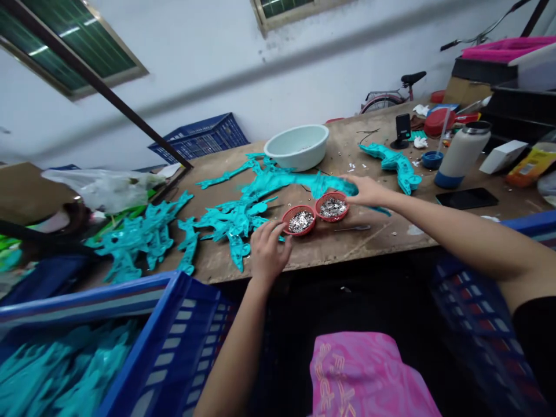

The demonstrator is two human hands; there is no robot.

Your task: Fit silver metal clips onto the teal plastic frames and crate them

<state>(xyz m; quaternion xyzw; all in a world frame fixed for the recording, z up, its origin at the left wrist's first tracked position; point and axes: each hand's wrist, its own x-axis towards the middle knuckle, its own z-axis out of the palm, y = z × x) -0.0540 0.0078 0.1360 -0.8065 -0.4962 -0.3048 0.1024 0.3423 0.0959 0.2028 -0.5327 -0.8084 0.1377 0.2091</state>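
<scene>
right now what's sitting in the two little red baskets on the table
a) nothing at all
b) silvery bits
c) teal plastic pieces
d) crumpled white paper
b, since the nearer red basket and the farther red basket each hold a small heap of silvery bits.

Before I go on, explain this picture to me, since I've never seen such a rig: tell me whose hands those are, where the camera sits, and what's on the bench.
No machine here: these are a person's two bare hands, filmed by a camera worn on their head, looking forward and down. The left hand is beside a small red basket of silver bits. The right hand touches a turquoise plastic piece. A second red basket sits alongside on the wooden workbench, among more turquoise pieces and a white bowl.
</scene>
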